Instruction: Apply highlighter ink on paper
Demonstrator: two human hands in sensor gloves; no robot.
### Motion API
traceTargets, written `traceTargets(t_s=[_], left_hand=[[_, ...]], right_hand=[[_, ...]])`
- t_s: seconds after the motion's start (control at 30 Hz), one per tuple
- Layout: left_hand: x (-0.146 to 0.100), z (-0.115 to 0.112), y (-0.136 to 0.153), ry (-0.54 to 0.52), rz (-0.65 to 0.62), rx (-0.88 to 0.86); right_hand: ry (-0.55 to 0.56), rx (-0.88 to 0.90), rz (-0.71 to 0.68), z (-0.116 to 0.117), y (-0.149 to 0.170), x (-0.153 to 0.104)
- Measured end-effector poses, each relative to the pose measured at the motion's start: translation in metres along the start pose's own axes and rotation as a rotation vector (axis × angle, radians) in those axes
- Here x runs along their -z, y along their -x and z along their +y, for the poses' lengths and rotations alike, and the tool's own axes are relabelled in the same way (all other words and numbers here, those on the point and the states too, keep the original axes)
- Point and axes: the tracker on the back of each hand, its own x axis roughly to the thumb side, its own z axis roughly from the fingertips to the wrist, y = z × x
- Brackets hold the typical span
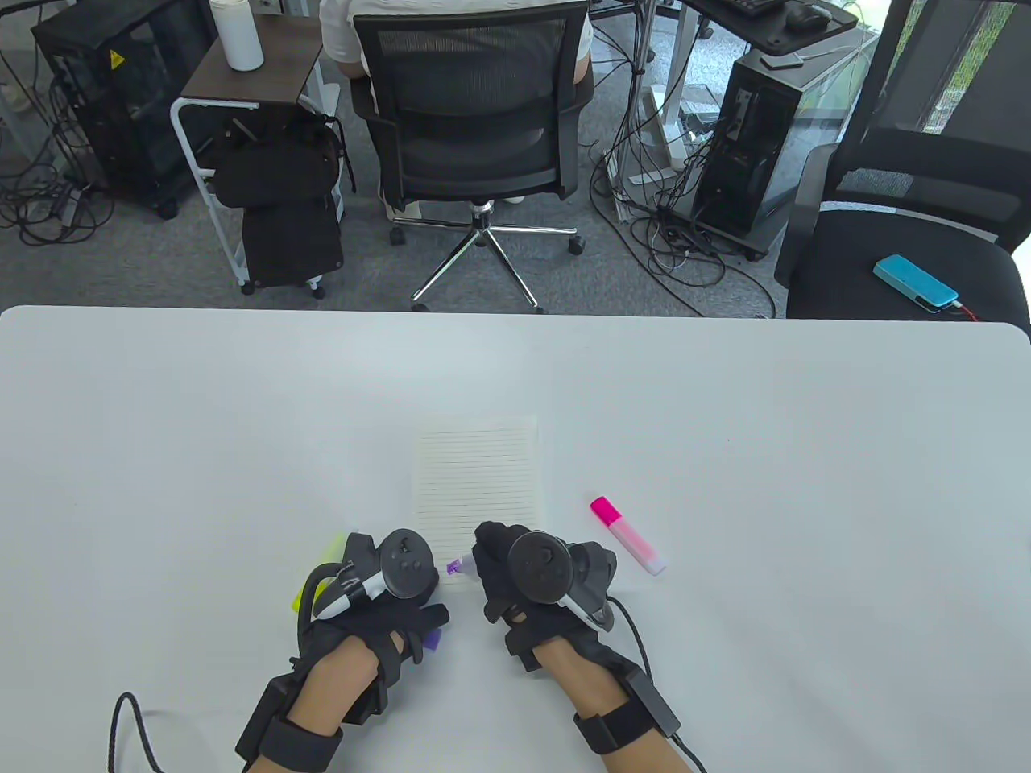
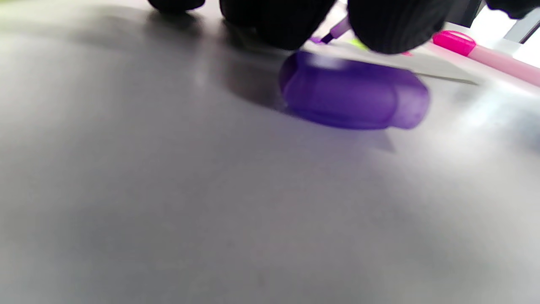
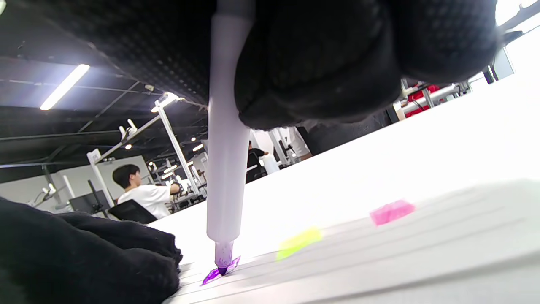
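Observation:
A lined sheet of paper (image 1: 477,479) lies on the white table (image 1: 161,451). My right hand (image 1: 493,564) grips an uncapped purple highlighter (image 3: 227,160), held nearly upright. Its tip (image 1: 455,567) touches the paper's lower left corner on a short purple mark (image 3: 219,272). A yellow mark (image 3: 298,242) and a pink mark (image 3: 391,212) sit further along the paper. My left hand (image 1: 403,596) rests on the table beside the paper's lower left corner and holds nothing. The purple cap (image 2: 354,95) lies loose by its fingers (image 2: 392,25).
A capped pink highlighter (image 1: 627,535) lies right of the paper, also seen in the left wrist view (image 2: 485,55). A yellow highlighter (image 1: 318,576) lies mostly hidden under my left hand. Office chairs (image 1: 475,121) stand beyond the table's far edge.

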Motion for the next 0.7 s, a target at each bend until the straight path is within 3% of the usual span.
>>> traceTargets(t_s=[0.7], left_hand=[[0.0001, -0.0002, 0.0001, 0.0, 0.001, 0.002]], right_hand=[[-0.013, -0.024, -0.102, 0.0001, -0.0088, -0.0017]])
